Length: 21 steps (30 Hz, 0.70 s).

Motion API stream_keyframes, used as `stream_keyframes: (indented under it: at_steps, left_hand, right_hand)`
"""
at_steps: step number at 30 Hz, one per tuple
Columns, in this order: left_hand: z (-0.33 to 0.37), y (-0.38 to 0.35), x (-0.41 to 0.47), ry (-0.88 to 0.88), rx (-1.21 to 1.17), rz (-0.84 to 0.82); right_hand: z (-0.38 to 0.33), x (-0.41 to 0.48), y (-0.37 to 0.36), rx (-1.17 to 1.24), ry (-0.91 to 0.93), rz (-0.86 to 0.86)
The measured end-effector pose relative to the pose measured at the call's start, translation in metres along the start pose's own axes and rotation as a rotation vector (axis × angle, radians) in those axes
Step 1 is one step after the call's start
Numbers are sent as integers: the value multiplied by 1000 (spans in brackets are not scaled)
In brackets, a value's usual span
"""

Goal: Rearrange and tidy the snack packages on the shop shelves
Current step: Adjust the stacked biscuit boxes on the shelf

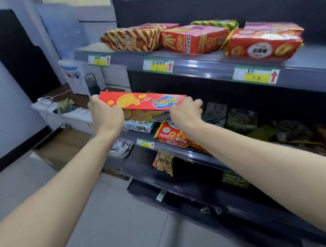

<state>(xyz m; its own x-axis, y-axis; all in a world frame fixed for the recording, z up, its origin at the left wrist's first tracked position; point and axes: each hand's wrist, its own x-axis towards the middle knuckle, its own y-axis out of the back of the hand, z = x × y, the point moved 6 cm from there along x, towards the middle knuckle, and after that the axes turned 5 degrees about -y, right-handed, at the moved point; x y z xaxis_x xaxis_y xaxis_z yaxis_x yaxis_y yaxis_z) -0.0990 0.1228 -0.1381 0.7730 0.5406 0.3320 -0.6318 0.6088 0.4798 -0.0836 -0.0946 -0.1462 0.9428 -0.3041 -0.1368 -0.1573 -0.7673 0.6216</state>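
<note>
Both of my hands hold a long red cheese-cracker box [144,103] level in front of the middle shelf [171,144]. My left hand [106,115] grips its left end, and my right hand [186,110] grips its right end. The box hangs upside down, above an orange biscuit pack [171,135] and a pale blue pack [139,125] lying on the middle shelf. On the top shelf [202,64] lie a striped stick-snack bag [131,39], a red stick-snack box [193,38] and a red biscuit bag [264,46].
Dark green packets [241,119] fill the middle shelf to the right. A yellow chip bag [163,163] hangs on the lower shelf. To the left stand a water dispenser [74,77] and white storage boxes [50,112] on the floor.
</note>
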Motion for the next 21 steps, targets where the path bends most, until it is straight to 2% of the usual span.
stream_keyframes:
  at_steps: [10,14,21]
  left_hand:
    - [-46,-78,26,53,-24,-230]
    - [-61,-109,40,68,-40,-292]
    - [-66,-162,96,5,-117,-411]
  right_hand:
    - [39,61,-35,13,-82,-73]
    - [50,86,-47,17,-193,-57]
    - [44,138,-65,24,-255,25]
